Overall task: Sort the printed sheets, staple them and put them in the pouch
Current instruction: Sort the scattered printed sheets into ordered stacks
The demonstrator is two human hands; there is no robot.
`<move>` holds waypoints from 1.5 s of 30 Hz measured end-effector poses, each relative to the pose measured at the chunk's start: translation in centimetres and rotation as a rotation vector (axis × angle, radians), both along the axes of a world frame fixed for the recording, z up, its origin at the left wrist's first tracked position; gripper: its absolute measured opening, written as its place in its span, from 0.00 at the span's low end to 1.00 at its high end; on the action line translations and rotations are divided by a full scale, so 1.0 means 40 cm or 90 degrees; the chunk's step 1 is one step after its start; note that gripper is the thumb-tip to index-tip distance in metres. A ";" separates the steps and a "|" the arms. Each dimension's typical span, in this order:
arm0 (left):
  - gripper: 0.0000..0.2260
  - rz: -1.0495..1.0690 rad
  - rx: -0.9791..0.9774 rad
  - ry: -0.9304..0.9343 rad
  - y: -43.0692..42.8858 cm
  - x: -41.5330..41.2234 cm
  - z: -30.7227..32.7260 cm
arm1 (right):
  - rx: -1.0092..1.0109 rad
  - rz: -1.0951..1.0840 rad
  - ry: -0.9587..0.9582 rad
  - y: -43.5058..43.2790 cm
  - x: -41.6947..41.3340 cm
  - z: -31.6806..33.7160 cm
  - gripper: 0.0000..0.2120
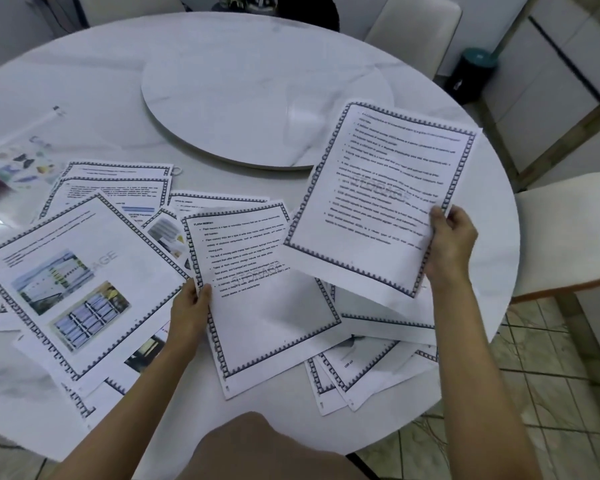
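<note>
— Starting at the far left, what lies on the round white table [94, 81]?
— A clear pouch [13, 161] with coloured prints on it, flat near the table's left edge. Just beside it the printed sheets [94, 282] fan out, overlapping; the nearest one carries two photos.
— And the hands?
— The left hand [189, 306] pinches the left edge of a text sheet [267, 299], thumb on top, fingers underneath. That sheet lies over the heap at the middle.
— Further right?
— The right hand [452, 240] grips a second text page [381, 199] at its lower right corner, thumb on the front, holding it lifted and tilted above the other papers.
— What about the surface behind?
— A white turntable [257, 98] sits at the table's centre. Pale chairs [565, 237] stand at the right, a dark bin [473, 74] on the tiled floor [551, 393] beyond.
</note>
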State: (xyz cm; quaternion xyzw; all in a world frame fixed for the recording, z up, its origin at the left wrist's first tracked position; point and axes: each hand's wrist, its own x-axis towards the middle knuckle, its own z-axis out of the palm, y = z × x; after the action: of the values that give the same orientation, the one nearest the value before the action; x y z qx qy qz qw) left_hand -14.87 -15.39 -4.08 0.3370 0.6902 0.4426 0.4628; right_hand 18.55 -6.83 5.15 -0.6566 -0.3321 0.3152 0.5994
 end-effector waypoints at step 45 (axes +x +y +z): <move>0.22 0.021 0.008 0.060 -0.004 0.042 0.017 | -0.429 0.011 -0.338 -0.031 0.116 -0.176 0.21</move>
State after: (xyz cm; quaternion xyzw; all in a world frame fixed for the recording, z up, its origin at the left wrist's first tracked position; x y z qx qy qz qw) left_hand -13.21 -15.56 -3.40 0.3490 0.7141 0.4379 0.4201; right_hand 23.20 -8.07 -1.87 -0.8713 -0.3586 0.2313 0.2423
